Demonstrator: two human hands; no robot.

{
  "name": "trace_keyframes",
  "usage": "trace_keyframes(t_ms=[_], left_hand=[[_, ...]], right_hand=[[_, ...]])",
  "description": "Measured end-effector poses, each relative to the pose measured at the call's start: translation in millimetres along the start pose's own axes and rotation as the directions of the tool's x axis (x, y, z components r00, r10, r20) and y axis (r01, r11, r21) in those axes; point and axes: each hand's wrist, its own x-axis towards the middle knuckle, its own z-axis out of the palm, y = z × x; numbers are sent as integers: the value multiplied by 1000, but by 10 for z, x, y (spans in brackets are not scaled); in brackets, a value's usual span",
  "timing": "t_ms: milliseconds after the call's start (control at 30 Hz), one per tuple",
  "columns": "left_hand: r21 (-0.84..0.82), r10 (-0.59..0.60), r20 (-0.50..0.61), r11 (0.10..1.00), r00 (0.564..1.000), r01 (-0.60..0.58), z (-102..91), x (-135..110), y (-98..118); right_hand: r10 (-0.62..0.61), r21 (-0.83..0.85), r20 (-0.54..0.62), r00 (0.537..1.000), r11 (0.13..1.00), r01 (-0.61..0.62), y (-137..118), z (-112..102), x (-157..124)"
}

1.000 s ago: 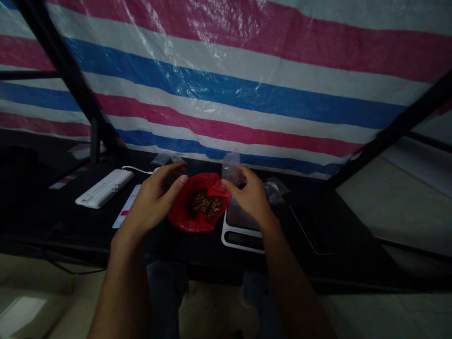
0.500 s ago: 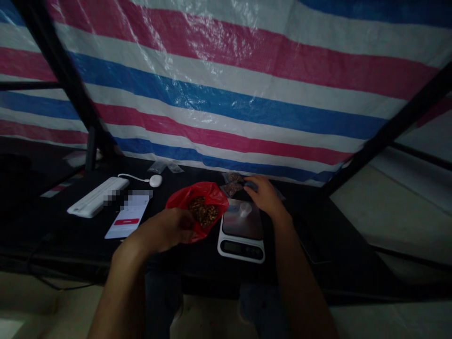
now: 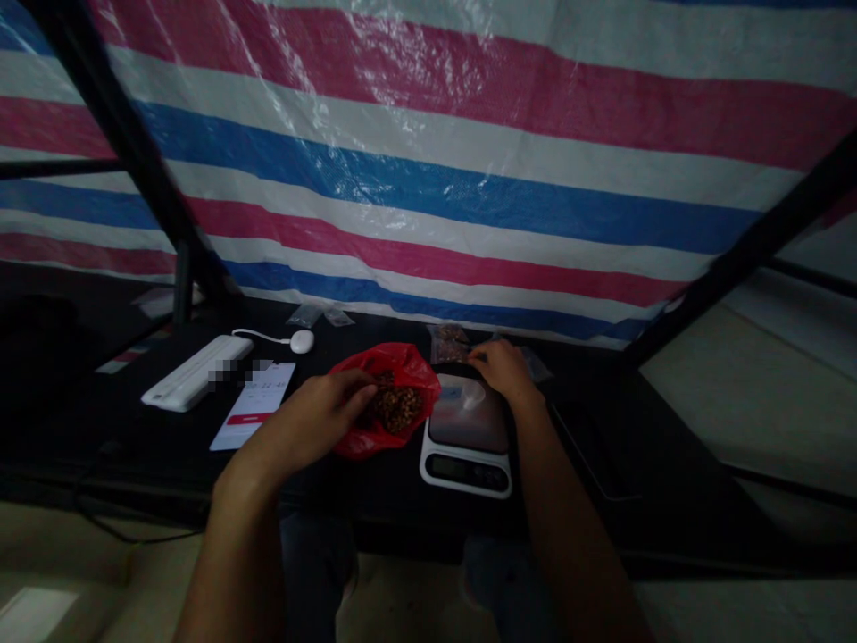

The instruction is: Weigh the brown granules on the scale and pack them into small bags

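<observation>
A red plastic bag (image 3: 410,368) lies open on the black table (image 3: 134,429), showing small brown pieces (image 3: 396,406) inside. My left hand (image 3: 320,418) reaches into the bag's mouth, fingers curled among the pieces. To the right stands a white kitchen scale (image 3: 467,444) with a small clear bag (image 3: 461,390) on its platform. My right hand (image 3: 499,367) rests at the scale's far edge, fingers bent down by small clear bags (image 3: 447,343) holding brown pieces; what the fingers grip is hidden.
A white flat device (image 3: 191,372) with a cable and round white plug (image 3: 302,341) lies at the left, a lit phone (image 3: 254,405) beside it. More clear bags (image 3: 320,316) lie at the back. A striped tarp (image 3: 428,161) and black frame bars (image 3: 127,143) close the rear.
My left hand has dropped from above the table into the red bag. My right hand put the clear bag on the scale and moved to its far edge.
</observation>
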Motion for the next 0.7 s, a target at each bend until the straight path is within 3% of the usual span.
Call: trace_keyframes(t_ms=[133, 267, 400, 567, 700], left_hand=[[-47, 28, 6, 999, 1000, -28, 34, 42, 50], [-76, 6, 5, 997, 1000, -6, 48, 71, 82], [-196, -5, -49, 981, 999, -5, 63, 110, 85], [-440, -100, -105, 897, 989, 44, 142, 190, 176], [-638, -176, -56, 764, 983, 101, 188, 231, 257]], right_hand=[[-24, -6, -3, 1000, 1000, 24, -47, 20, 13], [27, 54, 45, 999, 998, -29, 3, -17, 14], [63, 212, -56, 996, 976, -50, 60, -222, -47], [-157, 455, -214, 964, 857, 241, -208, -547, -185], [-268, 589, -243, 932, 723, 361, -545, -594, -246]])
